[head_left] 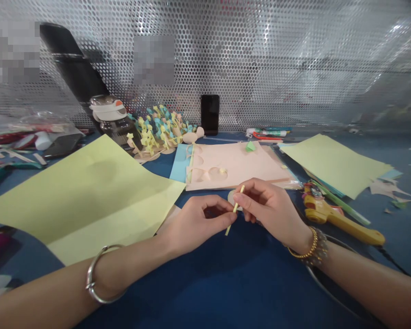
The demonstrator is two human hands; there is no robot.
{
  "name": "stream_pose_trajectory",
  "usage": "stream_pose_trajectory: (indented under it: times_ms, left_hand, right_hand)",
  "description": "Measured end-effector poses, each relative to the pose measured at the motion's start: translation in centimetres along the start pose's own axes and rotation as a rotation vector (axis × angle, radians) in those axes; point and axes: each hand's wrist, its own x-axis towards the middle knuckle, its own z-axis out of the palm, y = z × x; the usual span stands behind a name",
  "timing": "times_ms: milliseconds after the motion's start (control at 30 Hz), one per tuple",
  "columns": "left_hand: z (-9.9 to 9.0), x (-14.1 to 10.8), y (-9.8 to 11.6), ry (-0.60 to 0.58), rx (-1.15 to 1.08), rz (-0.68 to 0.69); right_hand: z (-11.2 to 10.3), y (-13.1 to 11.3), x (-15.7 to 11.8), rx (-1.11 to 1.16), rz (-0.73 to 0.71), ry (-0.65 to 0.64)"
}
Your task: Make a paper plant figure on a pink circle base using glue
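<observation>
A thin pale-yellow paper stick (228, 230), perhaps a rolled strip, slants between my two hands. My left hand (205, 224) pinches its lower part between thumb and forefinger, with the bottom end poking out below. Near the upper end, my right hand (265, 203) grips it with thumb and fingertips. Just behind the fingers a small pale paper disc (230, 196) shows in part. Beyond the hands lies a peach paper sheet (222, 157) with round holes cut along its left side, a folded green scrap (250, 146) on it.
A large yellow-green sheet (99, 192) lies left. At right are stacked yellow sheets (339, 162) and a yellow glue gun (342, 221) with a cord. Many paper stars on stems (160, 128), a lidded bottle (113, 119) and an upright phone (210, 114) stand along the back.
</observation>
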Motion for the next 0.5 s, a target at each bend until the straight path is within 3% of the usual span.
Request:
stream_pose_trajectory:
  times_ms: [333,500]
  left_hand:
    - [-0.12,0.15,-0.13,-0.052,-0.045,-0.017]
    - [-0.49,0.61,-0.28,0.051,-0.167,0.017]
  right_hand:
    - [-0.09,0.02,-0.06,0.034,0.024,0.009]
    - [-0.18,0.18,0.1,0.037,0.035,0.033]
